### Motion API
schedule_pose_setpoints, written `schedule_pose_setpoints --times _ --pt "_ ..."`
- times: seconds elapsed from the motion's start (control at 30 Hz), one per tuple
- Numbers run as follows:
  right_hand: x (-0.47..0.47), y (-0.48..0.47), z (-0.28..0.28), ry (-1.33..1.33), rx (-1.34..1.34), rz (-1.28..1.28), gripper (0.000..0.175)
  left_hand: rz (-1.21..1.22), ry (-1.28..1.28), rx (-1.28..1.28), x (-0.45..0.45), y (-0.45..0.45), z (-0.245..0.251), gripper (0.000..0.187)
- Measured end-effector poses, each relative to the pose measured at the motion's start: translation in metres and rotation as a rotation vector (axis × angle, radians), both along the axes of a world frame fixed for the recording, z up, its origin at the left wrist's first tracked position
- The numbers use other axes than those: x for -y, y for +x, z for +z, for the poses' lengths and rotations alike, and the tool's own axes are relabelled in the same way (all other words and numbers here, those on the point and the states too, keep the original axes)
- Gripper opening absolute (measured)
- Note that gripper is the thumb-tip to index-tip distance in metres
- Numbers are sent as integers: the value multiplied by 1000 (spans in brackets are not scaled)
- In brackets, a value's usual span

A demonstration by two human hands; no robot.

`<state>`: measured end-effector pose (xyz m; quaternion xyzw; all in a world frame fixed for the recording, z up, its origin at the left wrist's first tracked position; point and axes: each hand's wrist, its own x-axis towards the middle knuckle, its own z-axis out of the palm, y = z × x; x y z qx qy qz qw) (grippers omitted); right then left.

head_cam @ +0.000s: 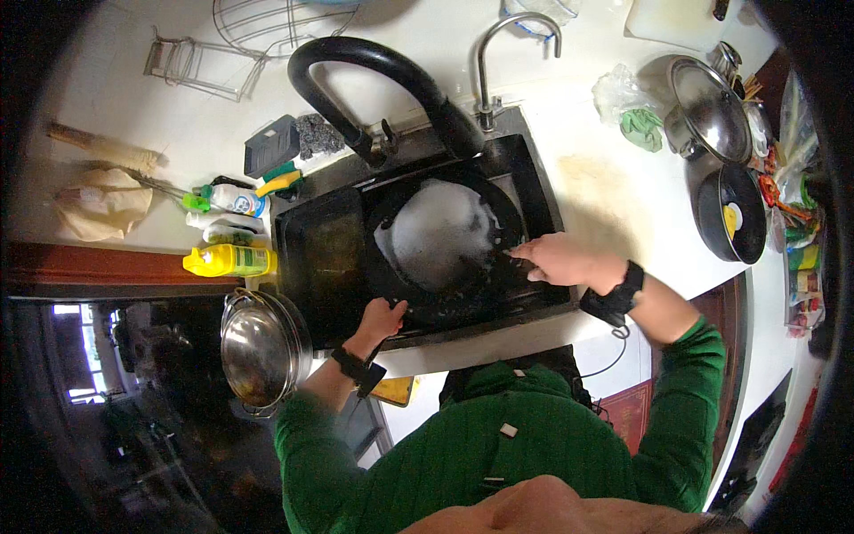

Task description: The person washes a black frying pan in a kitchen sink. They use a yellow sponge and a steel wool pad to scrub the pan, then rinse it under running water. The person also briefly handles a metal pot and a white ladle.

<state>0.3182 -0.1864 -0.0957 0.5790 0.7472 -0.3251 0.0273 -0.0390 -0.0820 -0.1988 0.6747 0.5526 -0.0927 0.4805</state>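
Observation:
A dark round pan rests in the black sink, its middle covered with white suds. My left hand is closed at the pan's near-left side, around what looks like its dark handle. At the right rim is my right hand, fingers pointing left toward the suds. Something small and pale shows at its fingertips; whether it is held or just foam is unclear. The thick black faucet arches over the back of the sink, and a slim metal faucet stands behind it.
Left of the sink are a yellow bottle, a white spray bottle, a yellow-green sponge and a metal pot. On the right counter stand a steel pan, a black pot and a green cloth. Wire racks lie behind.

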Motion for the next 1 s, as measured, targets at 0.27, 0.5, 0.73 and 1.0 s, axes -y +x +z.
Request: schedule_pose_setpoints --times 0.27,0.5,0.73,1.0 --pt "-53 12 79 -225 -283 -42 42 -68 -29 -6 -16 19 -37 48" --pt "-90 -25 -28 -427 -572 -488 40 -107 -44 20 -24 25 -74 46" --pt "-127 -43 -159 -293 -77 -77 66 -132 -76 -78 -29 28 -85 50" --pt "-174 -86 -233 -494 213 -88 73 -237 -35 -221 -36 41 -80 61"
